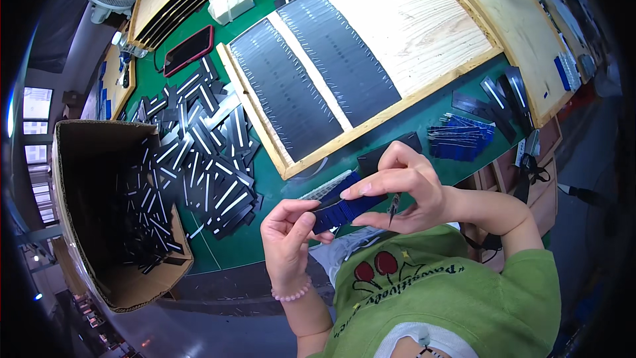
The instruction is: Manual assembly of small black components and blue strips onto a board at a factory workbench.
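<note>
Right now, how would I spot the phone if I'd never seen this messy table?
Find the big green table, then the large wooden tray on it. Just left of the tray's left corner, beyond the heap of black strips, lies the phone. Its bright red rim sets it apart from those black strips and the white tissue box nearby.

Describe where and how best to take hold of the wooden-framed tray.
Grip the tray, I'd judge, by its raised near rail, toward both ends, coming from the near side: that long straight edge lies closest, while black strips crowd the left rail.
</note>
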`<state>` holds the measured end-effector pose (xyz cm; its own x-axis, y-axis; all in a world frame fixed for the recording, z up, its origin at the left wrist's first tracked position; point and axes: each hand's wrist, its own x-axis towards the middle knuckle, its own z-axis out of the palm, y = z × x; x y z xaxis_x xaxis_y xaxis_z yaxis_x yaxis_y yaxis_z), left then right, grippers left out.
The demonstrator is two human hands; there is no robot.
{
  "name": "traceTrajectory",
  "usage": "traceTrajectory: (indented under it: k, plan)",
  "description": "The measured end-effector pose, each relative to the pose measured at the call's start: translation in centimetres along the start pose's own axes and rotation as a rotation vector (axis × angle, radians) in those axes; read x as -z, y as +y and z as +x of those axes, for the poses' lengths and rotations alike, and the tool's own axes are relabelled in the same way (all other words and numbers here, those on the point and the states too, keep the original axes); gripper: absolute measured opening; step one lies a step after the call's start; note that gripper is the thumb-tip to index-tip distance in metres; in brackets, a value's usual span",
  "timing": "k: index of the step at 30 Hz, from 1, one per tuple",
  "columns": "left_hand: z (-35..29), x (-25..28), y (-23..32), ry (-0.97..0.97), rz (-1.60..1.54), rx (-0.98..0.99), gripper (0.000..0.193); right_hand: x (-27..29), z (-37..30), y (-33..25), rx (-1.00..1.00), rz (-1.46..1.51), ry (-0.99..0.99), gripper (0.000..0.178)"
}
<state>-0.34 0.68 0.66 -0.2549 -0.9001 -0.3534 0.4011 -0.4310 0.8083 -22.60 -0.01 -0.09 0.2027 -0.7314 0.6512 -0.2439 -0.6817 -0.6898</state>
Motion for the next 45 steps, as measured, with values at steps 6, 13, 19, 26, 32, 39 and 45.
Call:
traceTrajectory:
  k: [6,13,19,26,32,39,45]
  plan:
    - [0.0,0.0,0.0,-0.002,0.0,-0.007,0.016,0.1,-0.1,0.0,-0.002,0.0,-0.01,0.049]
    - [-0.1,-0.5,0.1,0.04,0.039,-0.019,0.014,0.2,-0.2,0.1,-0.026,-0.042,-0.032,0.054]
    - [-0.2,-0.4,0.1,0.036,0.011,-0.029,0.013,0.3,0.4,0.0,-0.011,-0.039,-0.035,0.055]
    - [-0.3,-0.1,0.1,0.037,-0.001,-0.033,0.013,0.1,0.9,-0.3,-0.012,-0.014,-0.038,0.051]
    - [-0.2,-0.2,0.2,0.023,-0.003,-0.021,0.013,0.1,0.9,-0.4,-0.007,-0.009,-0.066,0.05]
    - [-0.2,-0.1,0.2,0.014,-0.019,-0.017,0.013,0.0,1.0,-0.2,-0.001,-0.025,-0.078,0.049]
    - [-0.1,-0.1,0.0,0.018,-0.038,-0.028,0.012,0.1,0.8,0.0,0.019,-0.07,-0.109,0.051]
